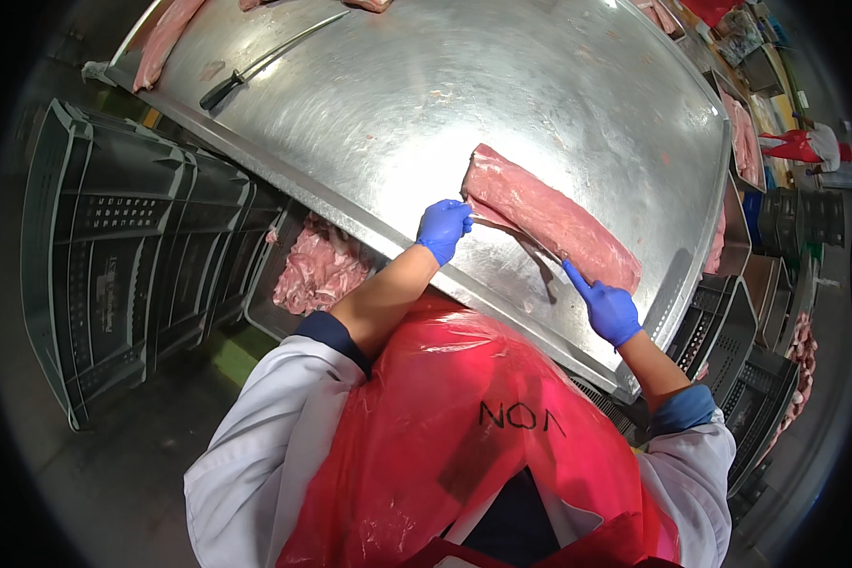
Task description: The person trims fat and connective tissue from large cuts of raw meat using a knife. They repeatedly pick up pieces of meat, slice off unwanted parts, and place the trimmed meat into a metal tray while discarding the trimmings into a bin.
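A long pink pork loin (554, 213) lies slantwise on the steel table (369, 123), its near edge toward me. My left hand (444, 228), in a blue glove, is closed on a thin strip of meat (494, 219) at the loin's left end. That strip is pulled slightly away from the loin. My right hand (608, 308), also gloved in blue, is closed at the loin's near right side, index finger stretched forward along what looks like a knife. Its handle is inside my fist and the blade is mostly hidden against the meat.
A sharpening steel (246, 75) with a black handle lies at the far left, near another meat piece (168, 43). Below the table's raised edge, a bin holds meat trimmings (320, 268). Dark crates (114, 256) stand left, more crates (719, 317) right. A person (809, 145) is far right.
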`<state>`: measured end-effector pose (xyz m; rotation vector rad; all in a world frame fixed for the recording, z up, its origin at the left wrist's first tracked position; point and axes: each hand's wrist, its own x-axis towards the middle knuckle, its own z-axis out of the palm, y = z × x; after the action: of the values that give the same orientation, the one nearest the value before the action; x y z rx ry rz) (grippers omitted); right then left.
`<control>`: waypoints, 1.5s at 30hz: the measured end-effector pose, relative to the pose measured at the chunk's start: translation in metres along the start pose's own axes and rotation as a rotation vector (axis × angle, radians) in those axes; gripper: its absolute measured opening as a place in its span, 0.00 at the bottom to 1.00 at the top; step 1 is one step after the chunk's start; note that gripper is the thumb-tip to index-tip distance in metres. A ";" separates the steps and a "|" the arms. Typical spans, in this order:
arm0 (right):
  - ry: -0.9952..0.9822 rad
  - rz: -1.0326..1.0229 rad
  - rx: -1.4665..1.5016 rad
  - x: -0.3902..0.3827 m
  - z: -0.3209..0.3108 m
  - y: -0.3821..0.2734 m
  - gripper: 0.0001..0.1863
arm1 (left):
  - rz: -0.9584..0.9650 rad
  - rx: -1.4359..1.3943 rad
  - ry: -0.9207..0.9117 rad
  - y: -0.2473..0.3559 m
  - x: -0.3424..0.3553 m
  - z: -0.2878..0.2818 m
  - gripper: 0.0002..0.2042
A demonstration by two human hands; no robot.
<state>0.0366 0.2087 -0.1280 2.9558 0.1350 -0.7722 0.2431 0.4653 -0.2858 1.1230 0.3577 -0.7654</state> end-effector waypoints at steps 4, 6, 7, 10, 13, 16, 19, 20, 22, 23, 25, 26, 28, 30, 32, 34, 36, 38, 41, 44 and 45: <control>0.178 -0.034 0.120 0.005 0.009 -0.001 0.47 | -0.022 -0.088 0.010 -0.006 0.001 -0.001 0.04; 0.290 -0.032 0.208 0.032 0.001 -0.008 0.46 | -0.001 -0.047 0.010 -0.004 0.005 0.012 0.03; 0.326 -0.018 0.237 0.048 -0.008 -0.010 0.46 | 0.007 -0.028 0.012 -0.005 0.006 0.020 0.04; 0.461 -0.024 0.352 0.080 -0.020 -0.007 0.45 | -0.053 0.092 0.079 0.004 -0.002 0.039 0.04; 0.549 -0.079 0.390 0.105 -0.032 -0.013 0.43 | 0.014 0.199 0.108 -0.014 0.014 0.028 0.05; 0.579 -0.086 0.474 0.121 -0.035 -0.018 0.42 | 0.139 0.215 0.180 -0.022 0.012 0.035 0.06; 0.431 0.051 0.494 0.133 -0.040 -0.009 0.41 | 0.022 0.120 0.233 -0.013 0.005 0.052 0.06; 0.357 0.116 0.478 0.135 -0.044 -0.007 0.41 | -0.032 0.125 0.243 -0.016 0.007 0.051 0.07; 0.520 -0.073 0.456 0.133 -0.041 -0.016 0.44 | -0.063 0.073 0.240 -0.021 0.001 0.048 0.06; 0.601 -0.162 0.447 0.133 -0.038 -0.022 0.45 | -0.033 0.025 0.224 -0.022 0.002 0.045 0.05; 0.340 -0.162 0.285 0.139 -0.045 -0.045 0.44 | 0.027 -0.068 0.194 -0.025 0.001 0.040 0.05; 0.297 -0.169 0.228 0.138 -0.045 -0.054 0.43 | 0.049 -0.127 0.196 -0.027 -0.002 0.041 0.03; 0.227 -0.171 0.142 0.131 -0.041 -0.057 0.41 | 0.058 -0.124 0.235 -0.025 -0.008 0.043 0.03; 0.163 -0.156 0.074 0.114 -0.033 -0.043 0.39 | 0.042 -0.067 0.258 -0.027 -0.007 0.039 0.04; 0.141 -0.192 0.131 0.092 -0.022 -0.013 0.38 | 0.058 -0.135 0.259 -0.028 -0.008 0.038 0.05; 0.105 -0.188 0.119 0.086 -0.023 -0.005 0.36 | 0.177 -0.040 0.238 -0.039 -0.005 0.039 0.07; 0.130 -0.165 0.058 0.099 -0.034 -0.022 0.36 | 0.264 0.170 0.193 -0.022 -0.027 0.054 0.09; 0.205 -0.212 0.044 0.110 -0.038 -0.027 0.35 | 0.297 0.286 0.186 -0.003 -0.040 0.061 0.11; 0.035 -0.196 0.037 0.077 -0.066 -0.011 0.33 | 0.273 -0.154 0.226 -0.014 -0.017 0.049 0.07; -0.027 -0.187 -0.004 0.064 -0.050 0.021 0.31 | 0.353 -0.229 0.105 -0.008 -0.025 0.069 0.02; -0.026 -0.182 -0.003 0.064 -0.047 0.024 0.31 | 0.398 -0.231 0.049 -0.005 -0.030 0.080 0.02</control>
<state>0.1176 0.1940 -0.1173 2.9588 0.4072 -0.8299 0.2100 0.4025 -0.2377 0.9548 0.2448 -0.3360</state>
